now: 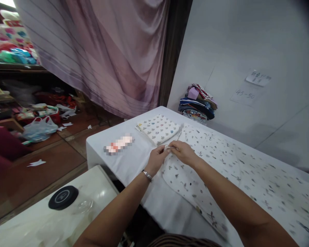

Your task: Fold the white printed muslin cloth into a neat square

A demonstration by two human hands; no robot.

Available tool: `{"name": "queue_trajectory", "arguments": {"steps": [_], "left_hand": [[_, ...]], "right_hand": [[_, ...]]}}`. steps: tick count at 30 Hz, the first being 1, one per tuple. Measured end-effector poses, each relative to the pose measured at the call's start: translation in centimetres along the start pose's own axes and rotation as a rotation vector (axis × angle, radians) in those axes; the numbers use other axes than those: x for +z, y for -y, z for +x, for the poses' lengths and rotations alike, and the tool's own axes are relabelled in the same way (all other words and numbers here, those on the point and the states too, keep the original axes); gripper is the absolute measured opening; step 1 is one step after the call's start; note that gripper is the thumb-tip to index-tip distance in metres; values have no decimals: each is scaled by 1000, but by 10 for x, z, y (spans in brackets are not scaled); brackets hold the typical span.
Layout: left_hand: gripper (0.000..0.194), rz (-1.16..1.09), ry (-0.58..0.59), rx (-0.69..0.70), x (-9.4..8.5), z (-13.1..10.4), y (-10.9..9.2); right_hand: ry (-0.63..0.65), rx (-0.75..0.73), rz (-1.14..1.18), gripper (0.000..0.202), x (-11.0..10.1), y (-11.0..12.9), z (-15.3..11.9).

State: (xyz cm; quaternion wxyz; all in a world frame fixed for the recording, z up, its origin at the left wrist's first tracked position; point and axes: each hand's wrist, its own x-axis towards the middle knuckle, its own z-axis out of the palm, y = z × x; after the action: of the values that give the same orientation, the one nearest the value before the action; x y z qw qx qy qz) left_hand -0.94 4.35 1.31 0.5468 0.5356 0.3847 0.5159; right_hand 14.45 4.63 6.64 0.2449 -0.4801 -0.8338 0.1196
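A white cloth with small dark prints (195,178) lies spread along the right side of the table. Both of my hands meet at its near-left edge, pinching a bit of the fabric. My left hand (157,158), with a metal bracelet at the wrist, has its fingers closed on the edge. Close beside it, my right hand (184,152) grips the same edge, thumb and fingers pressed together. Just beyond them rests a folded white cloth with grey and coloured prints (158,129). The exact fold between my fingertips is partly hidden.
The white-covered table (128,161) stands against a wall. A blurred-out item (119,144) sits on its left part. Folded clothes (197,103) are stacked by the wall. At lower left, a black round lid (63,197) tops a clear container. A pink curtain (113,51) hangs behind.
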Motion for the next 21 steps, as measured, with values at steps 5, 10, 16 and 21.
{"name": "queue_trajectory", "arguments": {"steps": [5,10,16,21], "left_hand": [[33,20,-5,41,-3,1,0],[29,72,-79,54,-4,-1,-4],[29,160,-130,89,-5,0,-6],[23,174,-240,85,-11,4,1]], "right_hand": [[-2,-1,3,7,1,2,6],[4,7,5,11,3,3,14],[29,-13,-35,10,9,1,21],[48,-129,19,15,13,0,25]]}}
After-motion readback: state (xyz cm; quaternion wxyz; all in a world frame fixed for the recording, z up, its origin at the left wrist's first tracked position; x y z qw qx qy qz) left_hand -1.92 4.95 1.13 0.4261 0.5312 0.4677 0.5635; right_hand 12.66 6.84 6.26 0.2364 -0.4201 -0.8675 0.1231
